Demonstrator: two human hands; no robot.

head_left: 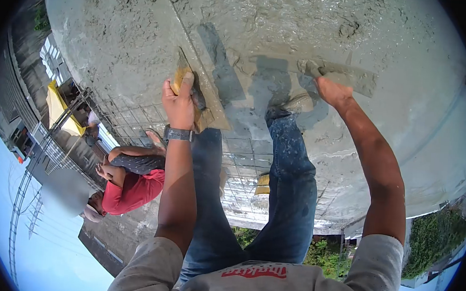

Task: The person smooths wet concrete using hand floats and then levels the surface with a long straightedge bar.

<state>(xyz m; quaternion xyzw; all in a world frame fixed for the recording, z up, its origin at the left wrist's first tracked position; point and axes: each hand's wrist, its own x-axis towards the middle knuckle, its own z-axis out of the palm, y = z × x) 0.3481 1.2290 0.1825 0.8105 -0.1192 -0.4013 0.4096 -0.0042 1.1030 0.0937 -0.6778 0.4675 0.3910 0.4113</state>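
My left hand (pixel 178 106), with a watch on the wrist, is closed around the yellowish handle of a long flat finishing trowel (pixel 212 103). This trowel is tilted over the wet concrete (pixel 285 19), its long edge running up and to the left. My right hand (pixel 334 91) grips the handle of a second trowel (pixel 363 80). The second blade is smeared with grey mix and appears to lie flat on the wet surface. Whether the first blade touches the concrete, I cannot tell.
My legs in spattered jeans (pixel 293 177) stand between the tools. Bare mesh reinforcement (pixel 243 159) lies near my feet. A person in a red shirt (pixel 135 193) crouches at the left, with a yellow canopy (pixel 62 109) beyond. A yellow-banded round object (pixel 262 185) sits behind my legs.
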